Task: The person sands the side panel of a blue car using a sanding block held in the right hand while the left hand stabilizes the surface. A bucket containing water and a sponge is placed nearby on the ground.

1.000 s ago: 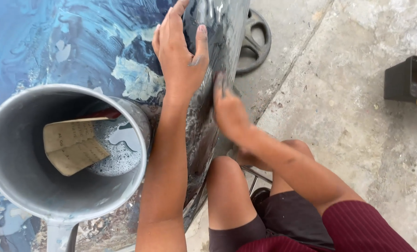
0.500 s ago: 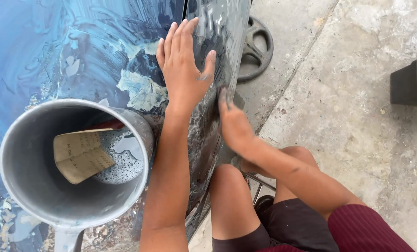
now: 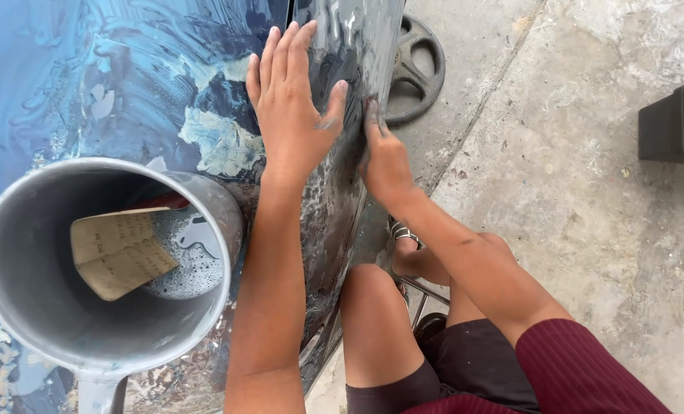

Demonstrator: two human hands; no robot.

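My left hand (image 3: 292,115) lies flat and open on a wet blue car panel (image 3: 127,84), fingers spread over a patch of pale filler (image 3: 219,146). My right hand (image 3: 384,161) presses against the panel's dark, soapy side (image 3: 342,207), just beside my left thumb. A small dark sanding piece (image 3: 372,105) shows under its fingertips. My bare knees (image 3: 372,299) are bent close to the panel.
A grey metal mug (image 3: 20,307) stands at the lower left with soapy water and a folded tan sheet (image 3: 119,253) inside. A dark wheel (image 3: 418,69) sits behind the panel. A black box (image 3: 675,123) rests on the concrete floor (image 3: 572,192) at the right.
My right hand has slid up the panel's side toward my left thumb. My left hand stays flat on the panel. The view has shifted, so the mug sits further right.
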